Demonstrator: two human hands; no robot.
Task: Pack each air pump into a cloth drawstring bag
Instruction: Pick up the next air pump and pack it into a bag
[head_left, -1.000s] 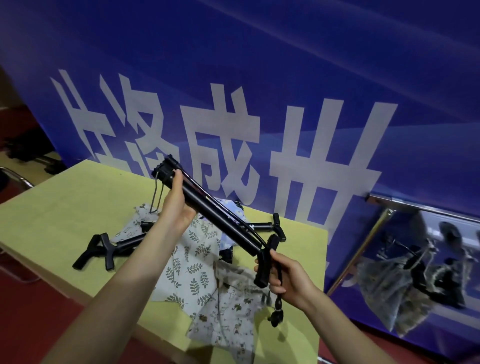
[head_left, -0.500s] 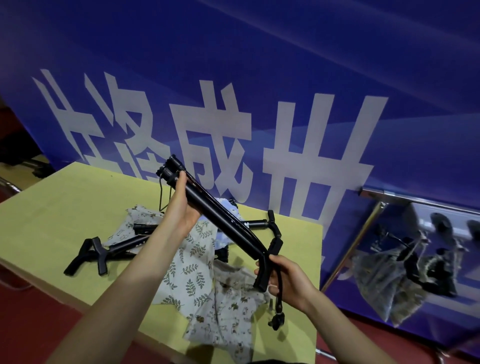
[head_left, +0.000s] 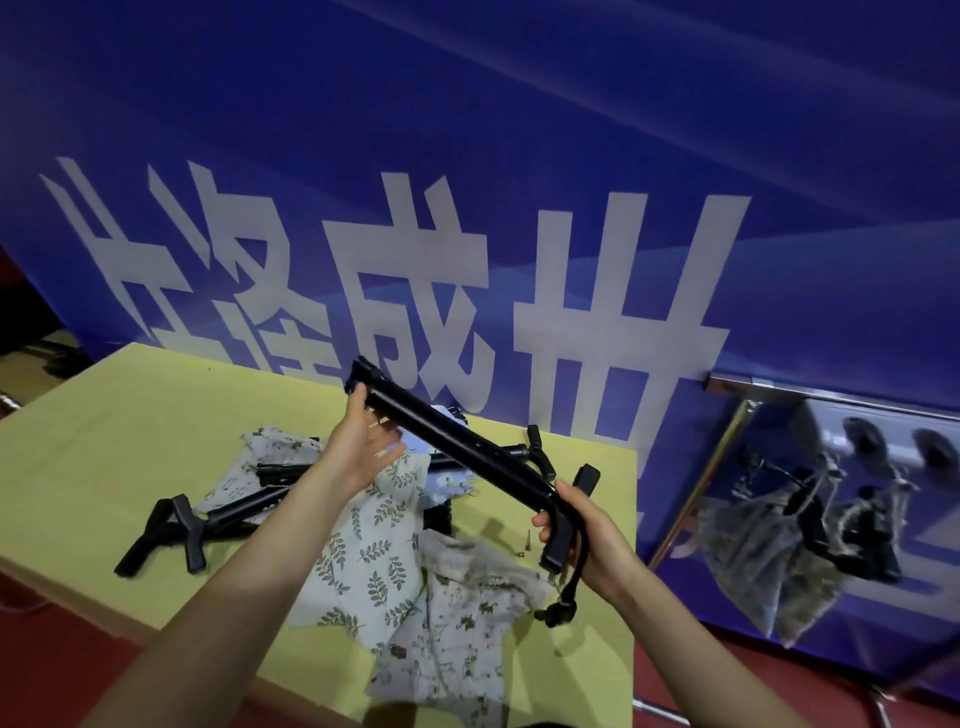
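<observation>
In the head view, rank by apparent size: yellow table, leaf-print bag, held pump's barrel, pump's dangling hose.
1. Yellow table.
2. Leaf-print bag.
3. Held pump's barrel, though it is nearer the camera, so unsure against the bag.
4. Dangling hose.

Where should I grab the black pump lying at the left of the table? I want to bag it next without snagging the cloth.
Judging by its pose, take the pump on the table by its bare barrel, coming from above. The T-handle end points to the table's left edge and lies clear of the leaf-print bag, while the far end seems to run under cloth.
</observation>
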